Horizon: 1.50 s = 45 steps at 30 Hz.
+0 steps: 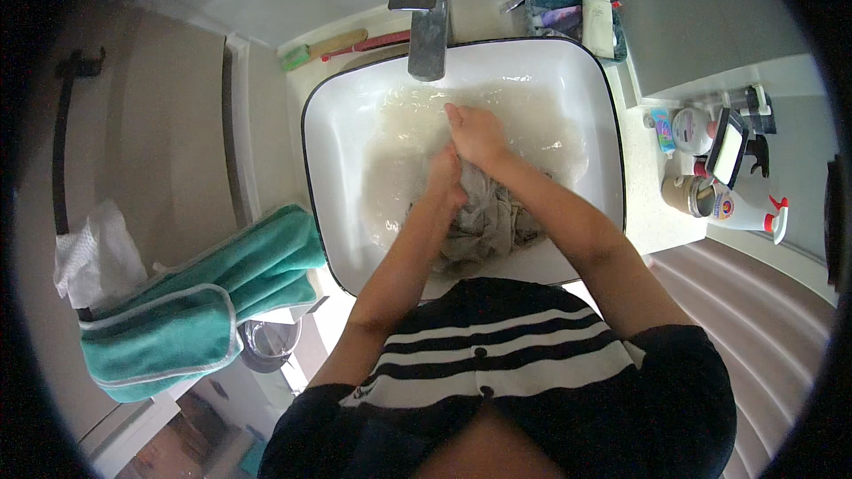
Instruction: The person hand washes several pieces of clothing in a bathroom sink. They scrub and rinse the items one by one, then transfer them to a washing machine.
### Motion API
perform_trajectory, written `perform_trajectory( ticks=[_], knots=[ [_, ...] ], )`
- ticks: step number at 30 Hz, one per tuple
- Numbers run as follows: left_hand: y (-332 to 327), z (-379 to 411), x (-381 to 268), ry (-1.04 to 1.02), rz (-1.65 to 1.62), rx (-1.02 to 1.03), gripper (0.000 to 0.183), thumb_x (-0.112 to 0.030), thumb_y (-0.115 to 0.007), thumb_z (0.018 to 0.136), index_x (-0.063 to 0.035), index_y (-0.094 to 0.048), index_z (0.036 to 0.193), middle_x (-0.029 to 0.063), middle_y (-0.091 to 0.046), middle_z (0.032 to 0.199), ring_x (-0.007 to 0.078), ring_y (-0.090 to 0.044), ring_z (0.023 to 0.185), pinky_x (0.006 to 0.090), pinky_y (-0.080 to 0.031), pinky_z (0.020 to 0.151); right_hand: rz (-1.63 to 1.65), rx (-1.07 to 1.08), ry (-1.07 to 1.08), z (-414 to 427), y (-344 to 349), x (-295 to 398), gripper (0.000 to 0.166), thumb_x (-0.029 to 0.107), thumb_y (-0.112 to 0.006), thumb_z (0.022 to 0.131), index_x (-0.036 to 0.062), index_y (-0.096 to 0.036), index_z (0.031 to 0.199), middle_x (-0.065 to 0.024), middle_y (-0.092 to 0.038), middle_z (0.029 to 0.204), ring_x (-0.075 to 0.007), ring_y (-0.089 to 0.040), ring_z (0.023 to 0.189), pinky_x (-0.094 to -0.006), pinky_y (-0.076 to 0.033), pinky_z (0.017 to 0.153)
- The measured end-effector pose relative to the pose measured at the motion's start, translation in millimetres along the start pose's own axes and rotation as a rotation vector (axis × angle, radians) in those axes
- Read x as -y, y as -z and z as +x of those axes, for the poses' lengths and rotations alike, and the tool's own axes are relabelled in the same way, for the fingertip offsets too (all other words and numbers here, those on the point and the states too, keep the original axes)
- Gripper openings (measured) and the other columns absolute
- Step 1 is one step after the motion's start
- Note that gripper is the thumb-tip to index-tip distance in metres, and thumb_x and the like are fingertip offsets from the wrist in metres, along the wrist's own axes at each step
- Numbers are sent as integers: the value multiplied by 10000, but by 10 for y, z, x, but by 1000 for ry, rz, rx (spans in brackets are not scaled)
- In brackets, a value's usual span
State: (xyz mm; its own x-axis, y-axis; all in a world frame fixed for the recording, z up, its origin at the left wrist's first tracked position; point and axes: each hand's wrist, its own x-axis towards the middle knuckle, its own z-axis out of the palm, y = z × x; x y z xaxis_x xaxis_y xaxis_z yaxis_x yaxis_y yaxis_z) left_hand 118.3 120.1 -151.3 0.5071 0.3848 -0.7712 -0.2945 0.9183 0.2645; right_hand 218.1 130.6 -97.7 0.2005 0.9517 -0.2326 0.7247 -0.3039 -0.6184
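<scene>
Cloudy water stands in a white washbasin (339, 146) with a dark rim. A wet greyish cloth (489, 223) lies in it, bunched towards the near side. My left hand (446, 176) is closed on part of the cloth at the middle of the basin. Just above and to its right, my right hand (476, 133) is also closed, its wrist over the cloth; the fabric in its grip is mostly hidden by the fingers. The two hands are close together. Beyond them a grey metal faucet (428, 46) reaches over the basin's far edge.
Behind the basin lie a brush (333, 45), a red toothbrush (366, 45) and a dark basket (619, 46) with tubes. On the right counter are a glass jar (685, 195), a spray bottle (745, 213) and a white bottle (692, 130). A green towel (160, 346) hangs at left.
</scene>
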Motion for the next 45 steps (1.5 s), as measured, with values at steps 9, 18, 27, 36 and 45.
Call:
perform_trajectory(
  ticks=[9,18,27,36,45],
  knots=[
    [-153,-424,-269,-119,259,-294,411,-398,-479,868,-74,-554,1108,115,-587,1095,290,-568,956,407,-460,844,141,-216,198,39,-104,-477,301,302,-491,892,66,-616,1031,-216,-595,952,-414,-579,822,-493,-453,785],
    [466,-270,-451,-790,1773,-577,669,-66,-586,768,-194,-359,1385,269,-319,1235,406,-440,1090,430,-381,955,-402,-24,586,-386,-99,-777,497,178,-575,823,148,-460,1305,-109,-451,1304,-349,-455,1119,-509,-305,996],
    [94,-540,-520,-771,730,59,483,-287,-532,874,-57,-459,1293,118,-476,1278,247,-454,1181,363,-370,997,518,-4,440,-844,-27,564,382,37,-539,751,111,-591,1122,-158,-542,1084,-366,-508,1034,-435,-376,962],
    [91,-238,-171,-269,356,-51,474,-370,-497,899,-84,-446,1273,127,-554,1160,257,-541,1043,468,-415,901,207,-375,450,-646,-303,385,189,212,-492,862,61,-591,804,-176,-618,736,-345,-629,702,-491,-477,703],
    [528,92,28,-277,446,-88,422,-298,-467,907,-10,-468,1215,157,-554,1152,275,-563,993,415,-474,820,-130,59,162,-299,-31,122,268,313,-536,820,58,-618,821,-191,-617,733,-343,-609,678,-443,-477,644]
  ],
)
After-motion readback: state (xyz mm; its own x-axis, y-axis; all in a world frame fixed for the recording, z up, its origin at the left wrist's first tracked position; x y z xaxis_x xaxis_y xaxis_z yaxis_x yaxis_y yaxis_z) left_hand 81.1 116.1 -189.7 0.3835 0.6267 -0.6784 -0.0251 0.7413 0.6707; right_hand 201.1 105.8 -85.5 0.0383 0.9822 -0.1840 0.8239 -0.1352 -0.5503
